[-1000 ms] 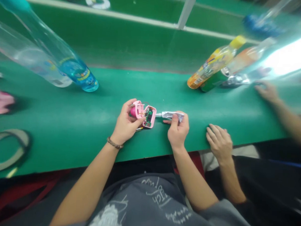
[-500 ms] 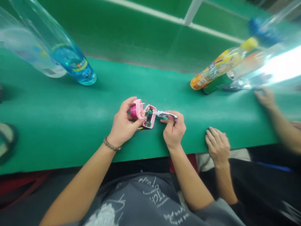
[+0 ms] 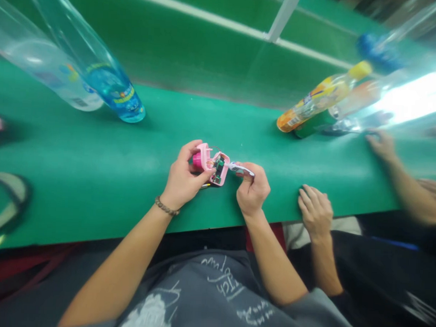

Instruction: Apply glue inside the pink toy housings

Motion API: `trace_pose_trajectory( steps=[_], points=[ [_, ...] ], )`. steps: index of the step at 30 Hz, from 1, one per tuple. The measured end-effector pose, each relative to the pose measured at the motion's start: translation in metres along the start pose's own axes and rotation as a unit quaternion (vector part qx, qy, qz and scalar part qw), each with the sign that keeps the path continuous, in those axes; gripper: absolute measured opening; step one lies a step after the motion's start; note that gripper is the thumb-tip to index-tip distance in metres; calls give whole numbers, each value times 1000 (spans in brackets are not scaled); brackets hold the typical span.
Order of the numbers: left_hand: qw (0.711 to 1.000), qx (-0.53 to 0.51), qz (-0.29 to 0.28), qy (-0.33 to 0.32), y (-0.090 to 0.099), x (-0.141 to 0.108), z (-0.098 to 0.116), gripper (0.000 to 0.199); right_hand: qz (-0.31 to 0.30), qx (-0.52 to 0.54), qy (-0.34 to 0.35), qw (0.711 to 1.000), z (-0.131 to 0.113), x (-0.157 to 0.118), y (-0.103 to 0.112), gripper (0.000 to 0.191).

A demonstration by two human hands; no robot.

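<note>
Near the front edge of the green worktop (image 3: pixel 240 126), about midway along, the person's left hand (image 3: pixel 183 176) grips a pink plastic casing (image 3: pixel 203 156) holding a green circuit board (image 3: pixel 218 167). The right hand (image 3: pixel 252 193) pinches a slim silver tube (image 3: pixel 241 169) between its fingers (image 3: pixel 246 176), the tube's tip at the casing's edge.

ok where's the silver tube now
In the head view, the squeezed silver tube is pinched in the person's right hand, its tip next to the pink plastic housing held in the left hand.

circuit board (image 3: pixel 219 167) tiny (unreadable), blue cap (image 3: pixel 377 52) blurred
</note>
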State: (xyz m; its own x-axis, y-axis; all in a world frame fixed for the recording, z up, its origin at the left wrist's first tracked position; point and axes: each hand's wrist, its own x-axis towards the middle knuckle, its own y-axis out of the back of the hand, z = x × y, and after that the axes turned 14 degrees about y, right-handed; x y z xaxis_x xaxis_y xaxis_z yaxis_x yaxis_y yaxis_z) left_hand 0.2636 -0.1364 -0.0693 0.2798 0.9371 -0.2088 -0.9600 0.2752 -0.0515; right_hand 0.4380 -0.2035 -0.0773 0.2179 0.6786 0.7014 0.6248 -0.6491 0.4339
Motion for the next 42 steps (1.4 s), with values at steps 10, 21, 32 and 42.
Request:
trace_pose_trajectory(
  steps=[10, 21, 32, 42],
  points=[
    [1000, -2, -2, -3, 0, 0, 0, 75, 81, 92, -152, 981, 1, -5, 4, 14],
    [1000, -21, 5, 13, 0, 2, -1, 75, 9, 120, -138, 983, -4, -8, 9, 11],
    [1000, -1, -4, -6, -1, 2, 1, 73, -31, 129, -159, 978, -11, -9, 10, 15],
    [1000, 2, 2, -7, 0, 2, -2, 74, -6, 132, -170, 977, -21, -3, 11, 15]
  ],
)
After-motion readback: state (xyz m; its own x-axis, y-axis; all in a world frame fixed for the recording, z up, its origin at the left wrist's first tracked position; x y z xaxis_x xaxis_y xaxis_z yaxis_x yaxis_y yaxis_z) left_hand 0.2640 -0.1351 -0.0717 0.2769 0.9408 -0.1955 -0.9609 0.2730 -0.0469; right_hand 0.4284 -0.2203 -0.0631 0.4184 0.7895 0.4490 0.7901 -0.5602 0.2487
